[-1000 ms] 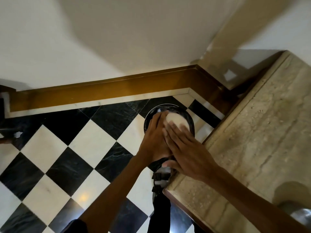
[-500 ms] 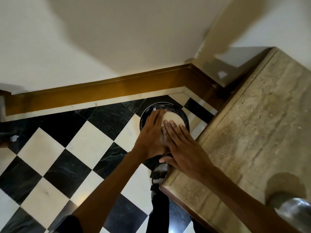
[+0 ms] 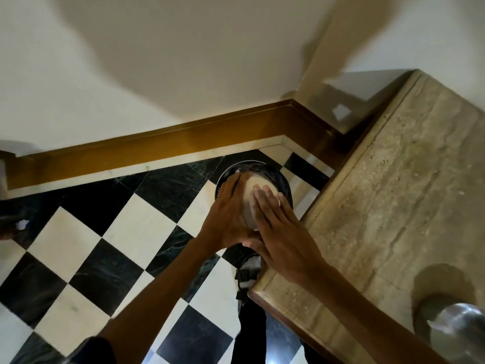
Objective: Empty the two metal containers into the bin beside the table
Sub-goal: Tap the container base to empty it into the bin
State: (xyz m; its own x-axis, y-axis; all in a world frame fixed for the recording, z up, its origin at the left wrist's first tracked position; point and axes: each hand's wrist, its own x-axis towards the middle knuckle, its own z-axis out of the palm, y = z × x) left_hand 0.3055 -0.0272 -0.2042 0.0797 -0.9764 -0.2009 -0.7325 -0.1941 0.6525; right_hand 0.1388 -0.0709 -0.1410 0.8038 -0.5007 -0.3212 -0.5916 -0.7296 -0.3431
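Nearest you, the second shiny metal container (image 3: 462, 334) sits on the beige stone tabletop (image 3: 393, 206); beyond, just as half a second ago, your left hand (image 3: 225, 219) grips the side of the tipped round metal container (image 3: 258, 183) while your right hand (image 3: 283, 237) lies flat-fingered on its base, above the round black bin (image 3: 284, 183).

No legible txt, labels, brands or nos. anywhere in view — nothing readable.

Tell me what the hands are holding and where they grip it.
A metal container over the bin. The left hand grips its side wall; the right hand lays straight fingers flat on its round end.
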